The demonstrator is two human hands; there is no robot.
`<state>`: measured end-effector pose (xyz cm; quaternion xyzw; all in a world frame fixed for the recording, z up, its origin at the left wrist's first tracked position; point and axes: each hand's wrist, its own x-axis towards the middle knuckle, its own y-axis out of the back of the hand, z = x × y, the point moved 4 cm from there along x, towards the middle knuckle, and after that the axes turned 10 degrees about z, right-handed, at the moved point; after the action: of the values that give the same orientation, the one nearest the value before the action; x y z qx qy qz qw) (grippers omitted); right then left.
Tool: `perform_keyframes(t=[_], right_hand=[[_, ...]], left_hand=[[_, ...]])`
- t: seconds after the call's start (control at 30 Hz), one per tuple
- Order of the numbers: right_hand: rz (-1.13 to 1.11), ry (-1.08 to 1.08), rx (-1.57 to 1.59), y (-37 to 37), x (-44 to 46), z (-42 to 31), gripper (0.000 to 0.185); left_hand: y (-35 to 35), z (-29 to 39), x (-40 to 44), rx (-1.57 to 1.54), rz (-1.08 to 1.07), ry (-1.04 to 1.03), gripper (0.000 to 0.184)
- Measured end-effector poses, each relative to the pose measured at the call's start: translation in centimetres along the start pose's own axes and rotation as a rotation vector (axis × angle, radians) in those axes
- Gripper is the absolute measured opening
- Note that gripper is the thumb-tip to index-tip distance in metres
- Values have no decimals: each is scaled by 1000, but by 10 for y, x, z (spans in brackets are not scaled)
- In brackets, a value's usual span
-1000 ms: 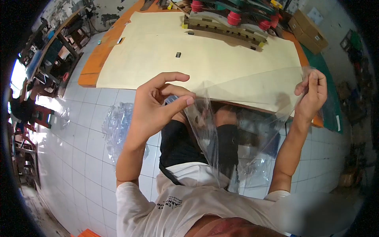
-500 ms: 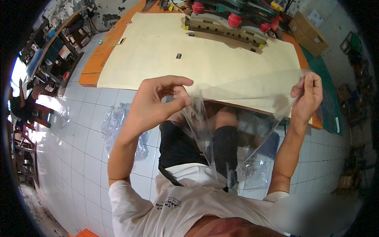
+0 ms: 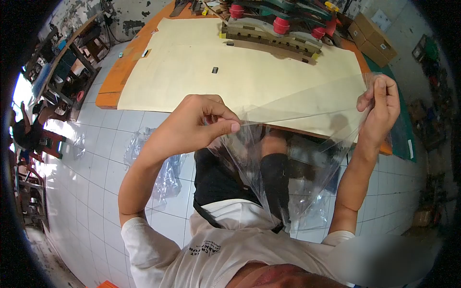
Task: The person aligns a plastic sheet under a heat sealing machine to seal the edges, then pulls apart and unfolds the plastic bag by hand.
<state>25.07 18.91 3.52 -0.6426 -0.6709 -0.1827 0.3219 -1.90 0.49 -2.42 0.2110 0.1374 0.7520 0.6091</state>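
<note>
A thin clear plastic sheet (image 3: 307, 108) is stretched between my two hands in front of the table edge, its lower part hanging in folds over my lap. My left hand (image 3: 204, 120) pinches its left corner between thumb and forefinger. Higher up on the right, my right hand (image 3: 382, 98) grips the other top corner with bent fingers. Through the film I can see the pale yellow board (image 3: 168, 67) on the table and my knee. A small dark block (image 3: 215, 70) lies on the board beyond my hands.
A green machine with red knobs (image 3: 281, 25) and a slotted metal bar (image 3: 269, 38) stands at the table's back. Crumpled clear plastic (image 3: 168, 177) lies on the tiled floor. A cardboard box (image 3: 372, 38) sits at the back right. A person (image 3: 26, 125) is at far left.
My right hand has moved up and slightly right. The left thumb and forefinger have closed on the sheet's corner, and its upper edge is pulled tauter.
</note>
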Motion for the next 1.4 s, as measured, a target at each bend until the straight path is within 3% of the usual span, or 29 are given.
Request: perform_keyframes(t=[0.07,0.27,0.8,0.87,1.07,1.4], right_hand=[[0,-7,-6,1,1,0,16],[33,-9,-27,4,2,2,17],[41,-109,-36,13,-8,17,17],[48,-127,-38,14,-10,20,17],[85,-146,-3,16,-13,27,17],[87,-159,15,20,-18,32,17]], left_hand=[[3,6,0,61,108,-120,15],[8,11,-2,78,149,-15,15],[13,6,-3,47,247,-7,12],[14,5,-3,46,308,-131,16],[17,3,-1,37,321,-171,14],[18,-5,-4,1,300,-62,8]])
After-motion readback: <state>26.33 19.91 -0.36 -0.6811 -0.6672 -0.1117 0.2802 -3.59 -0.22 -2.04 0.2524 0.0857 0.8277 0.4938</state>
